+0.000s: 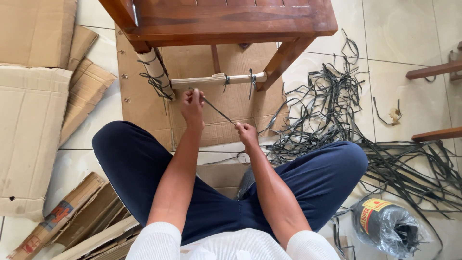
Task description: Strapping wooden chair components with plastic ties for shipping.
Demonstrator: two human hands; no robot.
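A brown wooden chair (226,21) stands in front of me on flattened cardboard. Its lower crossbar (211,80) is wrapped in paper and bound with dark strap ties; the left leg (153,67) is wrapped and strapped too. My left hand (192,105) is raised just under the crossbar and pinches one end of a thin dark strap (217,110). My right hand (246,133) grips the strap's other end lower to the right, so the strap runs taut between both hands.
A tangle of black plastic straps (346,120) covers the tiled floor at right. A strap roll in clear wrap (385,226) lies by my right knee. Cardboard pieces (33,120) pile at left. Other wooden furniture parts (433,72) poke in at the right edge.
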